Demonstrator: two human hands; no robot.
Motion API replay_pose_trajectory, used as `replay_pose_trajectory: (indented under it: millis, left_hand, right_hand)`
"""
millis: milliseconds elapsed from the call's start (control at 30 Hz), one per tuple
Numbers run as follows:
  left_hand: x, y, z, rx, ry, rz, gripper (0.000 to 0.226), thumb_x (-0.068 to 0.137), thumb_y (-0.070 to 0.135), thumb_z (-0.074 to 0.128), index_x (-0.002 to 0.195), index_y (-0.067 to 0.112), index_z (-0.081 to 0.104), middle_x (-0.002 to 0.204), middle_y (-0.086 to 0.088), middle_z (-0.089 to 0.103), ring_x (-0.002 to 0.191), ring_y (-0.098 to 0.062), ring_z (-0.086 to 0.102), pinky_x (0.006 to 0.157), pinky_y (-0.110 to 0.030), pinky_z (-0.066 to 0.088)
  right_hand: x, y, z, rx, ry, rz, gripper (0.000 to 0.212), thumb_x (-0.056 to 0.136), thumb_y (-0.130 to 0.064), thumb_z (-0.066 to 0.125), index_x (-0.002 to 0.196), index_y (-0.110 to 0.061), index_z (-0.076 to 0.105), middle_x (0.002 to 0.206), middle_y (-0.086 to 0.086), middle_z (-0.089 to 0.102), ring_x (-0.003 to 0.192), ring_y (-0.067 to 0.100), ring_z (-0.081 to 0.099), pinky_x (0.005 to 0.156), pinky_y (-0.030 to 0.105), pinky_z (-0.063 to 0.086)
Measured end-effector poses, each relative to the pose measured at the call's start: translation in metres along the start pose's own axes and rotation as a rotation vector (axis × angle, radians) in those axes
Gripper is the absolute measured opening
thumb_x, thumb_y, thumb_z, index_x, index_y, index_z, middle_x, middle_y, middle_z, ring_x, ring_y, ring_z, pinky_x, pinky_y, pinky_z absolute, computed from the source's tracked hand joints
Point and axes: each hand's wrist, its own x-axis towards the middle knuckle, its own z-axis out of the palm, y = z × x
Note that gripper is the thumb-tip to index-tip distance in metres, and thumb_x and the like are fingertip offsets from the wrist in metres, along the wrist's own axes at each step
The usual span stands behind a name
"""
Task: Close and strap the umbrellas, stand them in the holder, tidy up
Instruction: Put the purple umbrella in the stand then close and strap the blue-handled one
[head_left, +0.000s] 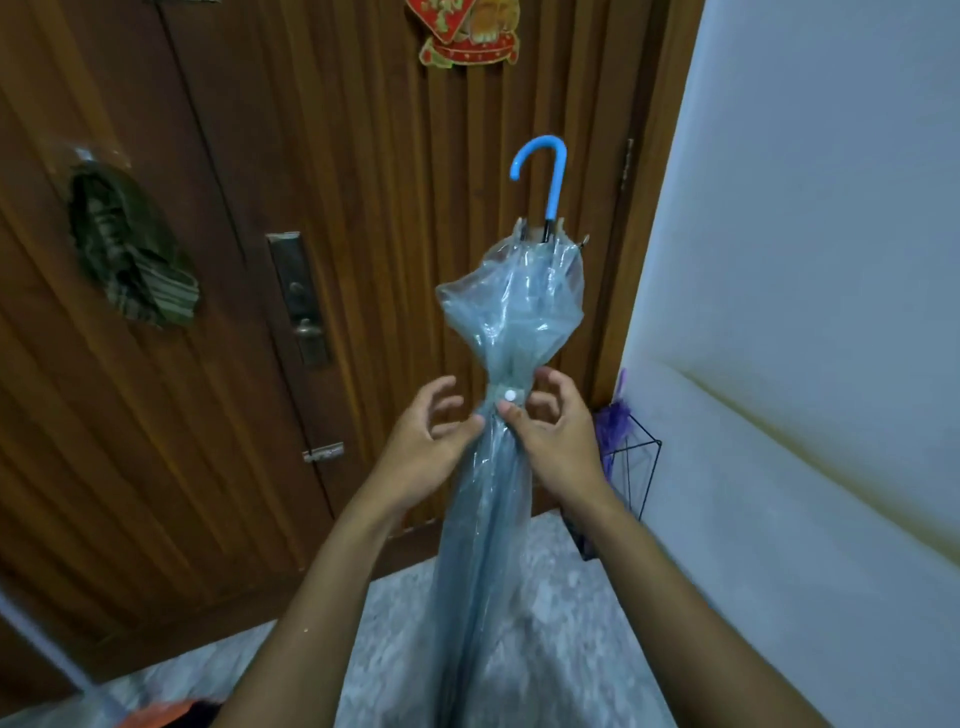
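A closed clear blue-tinted umbrella stands upright in front of me, its blue hooked handle at the top. A strap with a white snap button circles its middle, and the canopy bulges above it. My left hand touches the umbrella's left side just below the strap with thumb and fingertips, the fingers loosely curled. My right hand pinches the folds right under the snap with thumb and fingers. The lower end of the umbrella runs out of the bottom of the frame.
A black wire umbrella holder stands in the corner at the right, with a purple umbrella in it. Behind is a wooden door with a metal lock plate. A white wall fills the right. Something orange lies at the bottom left.
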Motion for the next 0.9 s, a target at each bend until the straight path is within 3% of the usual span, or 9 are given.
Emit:
replay_pose_trajectory:
  millis: [133,300,400,467,600,667,767,833,900]
  left_hand:
    - [0.055,-0.022,0.05,0.004,-0.206,-0.061,0.039,0.093,0.014,0.063,0.131,0.015,0.053,0.106,0.004,0.07,0.083,0.001,0.07,0.064,-0.011,0.051]
    - [0.154,-0.04,0.122,0.095,-0.145,0.022,0.034,0.09,0.009,0.068,0.12,0.017,0.054,0.102,-0.004,0.069,0.075,0.003,0.069,0.061,-0.016,0.055]
    - [0.222,-0.056,0.173,0.129,-0.129,0.037,0.032,0.088,0.003,0.068,0.116,0.012,0.055,0.1,-0.013,0.068,0.077,-0.007,0.069,0.067,-0.029,0.059]
    - [0.271,-0.064,0.205,0.128,-0.169,0.036,0.033,0.088,0.001,0.069,0.114,0.017,0.056,0.101,-0.007,0.069,0.083,-0.004,0.068,0.072,-0.025,0.057]
    - [0.373,-0.071,0.254,0.158,-0.182,0.016,0.061,0.085,0.019,0.074,0.138,0.02,0.045,0.134,-0.008,0.056,0.113,-0.016,0.061,0.094,-0.035,0.054]
    - [0.414,-0.064,0.275,0.109,-0.177,-0.028,0.086,0.079,0.036,0.078,0.149,0.029,0.028,0.141,-0.001,0.047,0.12,-0.019,0.058,0.096,-0.041,0.055]
    - [0.461,-0.055,0.309,0.075,-0.179,0.038,0.103,0.075,0.035,0.081,0.153,0.028,0.014,0.132,0.013,0.046,0.118,-0.005,0.055,0.092,-0.02,0.053]
    - [0.489,-0.057,0.334,0.083,-0.184,0.104,0.102,0.076,0.028,0.082,0.152,0.021,0.014,0.14,0.012,0.042,0.122,0.002,0.048,0.086,-0.005,0.047]
    - [0.514,-0.068,0.356,0.048,-0.184,0.087,0.108,0.072,0.032,0.085,0.152,0.018,0.014,0.145,0.005,0.041,0.129,-0.005,0.045,0.093,-0.01,0.047]
  right_hand:
    - [0.055,0.016,-0.047,0.003,0.045,-0.016,0.046,0.09,-0.013,0.07,0.128,-0.021,0.046,0.109,0.008,0.07,0.078,0.002,0.073,0.061,0.014,0.054]
    - [0.146,0.054,-0.103,0.008,0.064,0.02,0.05,0.09,-0.023,0.07,0.135,-0.021,0.047,0.117,-0.001,0.069,0.092,-0.002,0.07,0.07,0.013,0.055]
    - [0.219,0.081,-0.145,0.002,0.157,0.031,0.043,0.086,-0.013,0.075,0.125,-0.007,0.057,0.109,0.002,0.073,0.092,0.006,0.073,0.074,0.018,0.057]
    - [0.266,0.101,-0.177,-0.077,0.206,0.018,0.039,0.083,-0.014,0.078,0.115,0.0,0.062,0.102,0.005,0.075,0.09,0.013,0.074,0.078,0.026,0.059]
    - [0.349,0.138,-0.242,-0.295,0.213,-0.007,0.014,0.084,-0.021,0.077,0.078,-0.022,0.065,0.068,-0.021,0.068,0.066,-0.003,0.066,0.064,0.019,0.054]
    - [0.383,0.157,-0.267,-0.334,0.252,-0.015,0.008,0.087,-0.019,0.074,0.083,-0.02,0.066,0.074,-0.013,0.071,0.071,0.003,0.068,0.066,0.024,0.056]
    - [0.424,0.194,-0.296,-0.371,0.312,-0.01,0.009,0.091,-0.01,0.067,0.096,-0.004,0.067,0.092,0.013,0.072,0.087,0.025,0.07,0.081,0.045,0.059]
    - [0.443,0.211,-0.309,-0.365,0.315,-0.013,0.005,0.093,-0.013,0.066,0.097,-0.013,0.067,0.091,0.003,0.071,0.086,0.014,0.07,0.079,0.037,0.06]
    - [0.457,0.225,-0.317,-0.345,0.318,-0.023,0.014,0.094,-0.017,0.065,0.1,-0.03,0.062,0.09,-0.012,0.067,0.082,0.0,0.068,0.072,0.02,0.058]
